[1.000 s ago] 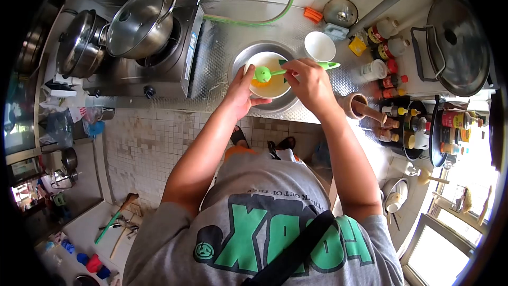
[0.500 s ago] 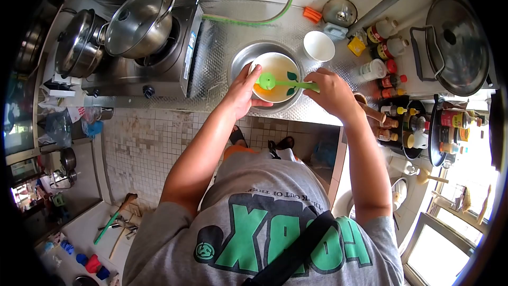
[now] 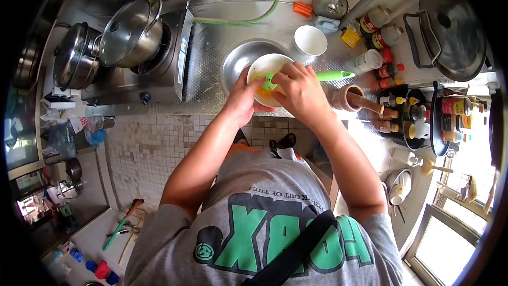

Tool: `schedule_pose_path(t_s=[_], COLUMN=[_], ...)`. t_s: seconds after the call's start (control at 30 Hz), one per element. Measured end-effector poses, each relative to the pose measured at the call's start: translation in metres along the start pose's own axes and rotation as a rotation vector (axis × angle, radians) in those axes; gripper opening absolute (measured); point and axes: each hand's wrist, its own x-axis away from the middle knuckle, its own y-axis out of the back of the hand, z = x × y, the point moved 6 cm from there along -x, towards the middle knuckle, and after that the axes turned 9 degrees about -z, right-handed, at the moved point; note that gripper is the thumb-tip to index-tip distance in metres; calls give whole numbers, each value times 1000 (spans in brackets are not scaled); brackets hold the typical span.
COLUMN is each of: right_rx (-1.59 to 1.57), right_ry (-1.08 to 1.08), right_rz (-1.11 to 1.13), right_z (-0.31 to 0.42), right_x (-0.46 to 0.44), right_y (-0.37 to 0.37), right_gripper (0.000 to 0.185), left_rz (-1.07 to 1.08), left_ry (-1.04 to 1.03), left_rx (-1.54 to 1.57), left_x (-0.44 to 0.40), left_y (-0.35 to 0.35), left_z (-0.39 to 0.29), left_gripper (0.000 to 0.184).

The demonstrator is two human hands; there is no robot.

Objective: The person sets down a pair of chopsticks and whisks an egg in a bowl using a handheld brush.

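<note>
My left hand (image 3: 242,98) grips the left side of a white bowl (image 3: 255,67) over a steel basin, with its thumb over the rim beside a green spoon's head. Yellow-orange liquid, like egg, shows in the bowl. Across the bowl lies the green spoon (image 3: 334,75), its small round head inside and its handle sticking out to the right. My right hand (image 3: 300,89) is closed around the spoon near its head, above the bowl's right side. Its fingers cover the middle of the spoon, and the fingertips are partly hidden.
The steel basin (image 3: 230,63) sits in the metal counter. A second white bowl (image 3: 310,41) stands behind on the right. A wooden mortar (image 3: 341,98) with pestle is near my right forearm. Bottles (image 3: 389,37) line the right side; a lidded pot (image 3: 132,34) stands on the stove.
My right hand has moved left from the spoon's handle end to near its head, leaving the handle exposed. The left hand still holds the bowl. The camera view has shifted slightly.
</note>
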Motion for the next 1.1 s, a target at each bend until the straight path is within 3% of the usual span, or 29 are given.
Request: schedule_pose_path(t_s=[0.2, 0.63, 0.87, 0.97, 1.1], right_rx=[56, 254, -75, -66, 261], right_ry=[-64, -597, -1198, -1365, -1603], right_rz=[-26, -188, -996, -1332, -1695], right_z=[-3, 64, 210, 327, 531], right_x=[11, 85, 237, 325, 416], right_y=[-4, 23, 72, 63, 16], right_gripper=[13, 11, 13, 11, 12], left_rz=[103, 561, 879, 1024, 1195], left_ry=[37, 314, 443, 466, 548], left_rx=[-78, -491, -672, -804, -961], left_x=[4, 27, 113, 174, 270], left_y=[-23, -34, -18, -1, 37], left_z=[-4, 20, 84, 120, 167], left_gripper=[48, 46, 49, 50, 49])
